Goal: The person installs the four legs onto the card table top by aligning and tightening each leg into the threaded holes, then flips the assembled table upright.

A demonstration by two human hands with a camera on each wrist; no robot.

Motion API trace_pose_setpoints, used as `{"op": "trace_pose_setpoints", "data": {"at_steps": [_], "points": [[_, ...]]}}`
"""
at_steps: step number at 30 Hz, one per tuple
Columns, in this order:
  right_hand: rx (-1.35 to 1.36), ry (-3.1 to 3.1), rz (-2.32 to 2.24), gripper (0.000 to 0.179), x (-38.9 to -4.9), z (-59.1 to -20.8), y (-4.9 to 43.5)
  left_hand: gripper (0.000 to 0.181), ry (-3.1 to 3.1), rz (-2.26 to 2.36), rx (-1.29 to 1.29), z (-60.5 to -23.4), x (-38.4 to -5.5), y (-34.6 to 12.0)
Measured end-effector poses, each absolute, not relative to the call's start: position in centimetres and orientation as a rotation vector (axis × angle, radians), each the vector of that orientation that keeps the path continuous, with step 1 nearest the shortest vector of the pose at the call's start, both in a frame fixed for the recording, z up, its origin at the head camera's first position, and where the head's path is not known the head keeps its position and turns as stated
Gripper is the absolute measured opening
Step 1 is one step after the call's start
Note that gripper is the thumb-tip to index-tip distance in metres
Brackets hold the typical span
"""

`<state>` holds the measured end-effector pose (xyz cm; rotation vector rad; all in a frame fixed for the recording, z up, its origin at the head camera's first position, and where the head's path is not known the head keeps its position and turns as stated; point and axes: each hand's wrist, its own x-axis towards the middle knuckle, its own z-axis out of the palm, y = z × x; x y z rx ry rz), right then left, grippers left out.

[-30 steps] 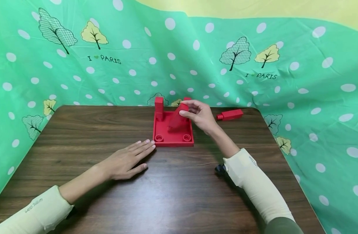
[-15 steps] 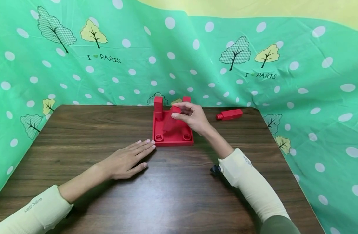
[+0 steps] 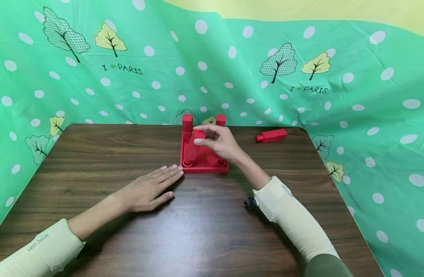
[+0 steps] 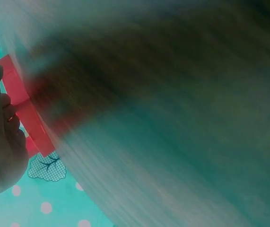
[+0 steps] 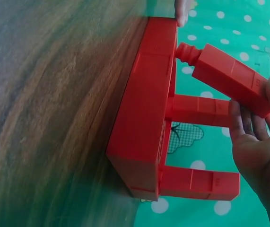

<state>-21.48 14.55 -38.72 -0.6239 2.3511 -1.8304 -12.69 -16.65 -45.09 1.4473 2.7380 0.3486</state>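
A red square base [image 3: 206,169] with a raised rim lies on the table, and red legs [image 3: 187,124] stand upright at its two far corners. My right hand [image 3: 223,143] pinches another red square leg [image 3: 194,148] by its upper end, thumb on the near side. This leg tilts, its threaded end [image 5: 188,54] pointing down at the ring-shaped socket [image 3: 187,163] in the near left corner. The right wrist view has that end right at the rim. My left hand [image 3: 152,189] lies flat on the table, fingertips at the base's near left corner.
One loose red leg [image 3: 272,135] with a threaded end lies on the brown wooden table [image 3: 212,231], right of the base. The base's near right corner has a bare socket [image 3: 221,162]. Behind the table hangs a green dotted cloth [image 3: 205,50].
My right hand has carried the tilted leg leftward across the base and slightly downward, to above the near left socket. My left hand has stayed in place.
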Motion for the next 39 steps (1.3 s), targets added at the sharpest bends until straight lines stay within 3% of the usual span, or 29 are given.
{"op": "trace_pose_setpoints", "data": {"at_steps": [27,39], "points": [[-0.835,2.27,-1.629,0.049,-20.9,-38.7,13.4,0.069,2.743,0.364,1.481,-45.4,-12.7,-16.8],[-0.802,2.347,-1.597,0.052,-20.5,-38.9,12.9,0.069,2.725,0.333,1.43,-45.2,-12.6,-16.7]]}}
